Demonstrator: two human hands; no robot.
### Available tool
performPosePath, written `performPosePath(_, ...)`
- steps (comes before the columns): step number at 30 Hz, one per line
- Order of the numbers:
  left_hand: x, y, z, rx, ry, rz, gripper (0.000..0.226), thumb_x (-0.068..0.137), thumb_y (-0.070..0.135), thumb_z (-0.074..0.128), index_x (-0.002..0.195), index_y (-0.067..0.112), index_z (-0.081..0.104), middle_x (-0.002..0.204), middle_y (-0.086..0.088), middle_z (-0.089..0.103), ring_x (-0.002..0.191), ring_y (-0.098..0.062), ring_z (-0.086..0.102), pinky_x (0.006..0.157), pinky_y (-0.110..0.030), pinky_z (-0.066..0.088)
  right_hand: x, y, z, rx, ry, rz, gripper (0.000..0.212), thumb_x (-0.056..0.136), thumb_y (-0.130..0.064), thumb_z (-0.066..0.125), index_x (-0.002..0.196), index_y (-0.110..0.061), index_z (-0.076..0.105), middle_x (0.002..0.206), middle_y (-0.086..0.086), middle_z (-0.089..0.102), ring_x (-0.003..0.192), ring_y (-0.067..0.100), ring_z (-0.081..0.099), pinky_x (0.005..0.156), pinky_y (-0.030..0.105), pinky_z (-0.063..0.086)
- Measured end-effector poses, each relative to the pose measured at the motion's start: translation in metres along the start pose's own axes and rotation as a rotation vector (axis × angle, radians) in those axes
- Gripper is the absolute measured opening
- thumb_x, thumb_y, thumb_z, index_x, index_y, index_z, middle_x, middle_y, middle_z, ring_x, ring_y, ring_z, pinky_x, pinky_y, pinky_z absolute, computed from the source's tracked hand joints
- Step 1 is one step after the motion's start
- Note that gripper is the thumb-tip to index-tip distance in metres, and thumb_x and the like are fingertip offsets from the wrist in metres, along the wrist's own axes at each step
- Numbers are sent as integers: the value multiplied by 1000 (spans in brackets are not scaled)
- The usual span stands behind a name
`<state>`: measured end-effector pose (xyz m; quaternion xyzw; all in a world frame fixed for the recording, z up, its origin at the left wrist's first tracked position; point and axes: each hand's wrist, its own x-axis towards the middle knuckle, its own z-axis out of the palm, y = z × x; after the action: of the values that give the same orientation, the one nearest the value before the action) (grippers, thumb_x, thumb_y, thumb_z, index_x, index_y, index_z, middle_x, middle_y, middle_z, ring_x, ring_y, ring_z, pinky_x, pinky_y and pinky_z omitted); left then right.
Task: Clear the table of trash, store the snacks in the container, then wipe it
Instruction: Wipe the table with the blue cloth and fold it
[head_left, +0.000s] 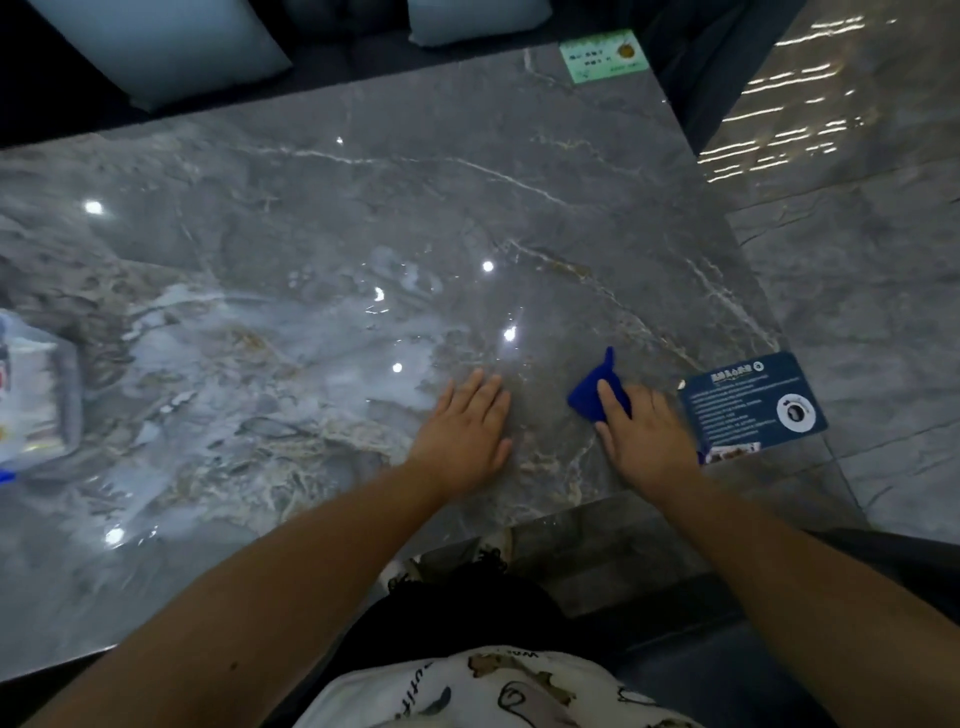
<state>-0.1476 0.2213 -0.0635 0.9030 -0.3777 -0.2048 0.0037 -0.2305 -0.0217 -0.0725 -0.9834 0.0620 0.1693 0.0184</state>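
- Down on the near right part of the grey marble table (322, 218), we have both bare hands on the glossy surface.
- Our right hand (644, 436) presses flat on a blue cloth (589, 392), fingers spread over it rather than curled around it; the cloth pokes out past the fingertips on the far side, one corner sticking up.
- Our left hand (462, 428) lies palm down and fingers apart on the bare stone, just left of the cloth, holding nothing.
- Near the right edge, just beside our right hand, sits a dark blue printed card (753, 400), flat on the tabletop.
- Far off at the table's far right corner we spot a green printed card (602, 54).
- Way over at the left edge, a clear plastic container (36, 384) stands on the table, only partly in view; its contents are too blurred to tell.
- Smeary pale streaks show across the middle of the tabletop, with ceiling lights reflected in it.
- Pale cushions (161, 47) lie beyond the far edge.
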Motion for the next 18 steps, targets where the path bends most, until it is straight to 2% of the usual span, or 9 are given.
performPosePath(3, -39, -25, 7, -38, 43, -86, 65, 97, 45, 24, 151, 10, 22, 160, -13, 18, 148, -29, 9, 120, -46, 3, -2, -25, -7, 224, 21, 113, 51, 99, -35, 38, 144, -13, 34, 127, 18, 45, 106, 32, 51, 85, 39, 46)
performPosePath(5, -66, -48, 13, -111, 69, -183, 67, 92, 46, 24, 145, 7, 39, 153, -15, 34, 144, -33, 24, 117, -50, 13, -1, -44, -15, 335, 31, 79, 47, 99, -32, 38, 142, -12, 39, 124, 16, 49, 102, 30, 55, 83, 35, 45)
performPosePath(7, -96, -76, 22, -151, 101, -287, 67, 89, 45, 27, 140, 5, 46, 147, -18, 43, 140, -37, 33, 113, -53, 18, 4, -66, -23, 473, 7, 27, 43, 100, -28, 38, 139, -10, 43, 127, 15, 52, 110, 30, 54, 88, 34, 41)
performPosePath(10, -143, -118, 35, -209, 160, -497, 71, 89, 47, 24, 143, 6, 41, 152, -17, 37, 143, -35, 26, 116, -49, 13, 19, -105, -35, 626, -38, -47, 37, 100, -24, 39, 133, -10, 51, 120, 16, 58, 110, 33, 54, 84, 30, 37)
performPosePath(13, -190, -157, 52, -257, 210, -732, 67, 92, 44, 31, 149, 9, 29, 158, -15, 24, 147, -31, 15, 118, -47, 7, 42, -155, -50, 738, -118, -83, 34, 100, -26, 40, 126, -11, 57, 114, 10, 62, 106, 27, 57, 91, 40, 43)
performPosePath(14, -206, -168, 58, -281, 242, -805, 64, 94, 41, 37, 149, 9, 28, 158, -15, 23, 147, -32, 14, 119, -47, 8, 50, -174, -56, 777, -142, -89, 31, 99, -25, 41, 119, -11, 60, 104, 9, 62, 97, 26, 58, 88, 41, 43)
performPosePath(16, -235, -189, 69, -318, 314, -941, 62, 93, 35, 46, 147, 8, 32, 157, -17, 26, 146, -34, 17, 119, -50, 11, 65, -211, -68, 829, -160, -108, 23, 98, -26, 42, 96, -17, 64, 82, 9, 60, 73, 23, 56, 71, 37, 42)
performPosePath(18, -258, -209, 78, -339, 369, -1060, 61, 92, 35, 45, 145, 7, 35, 154, -19, 31, 144, -37, 23, 117, -53, 14, 79, -248, -79, 876, -161, -139, 22, 97, -30, 43, 91, -20, 62, 79, 9, 61, 67, 22, 54, 65, 33, 40)
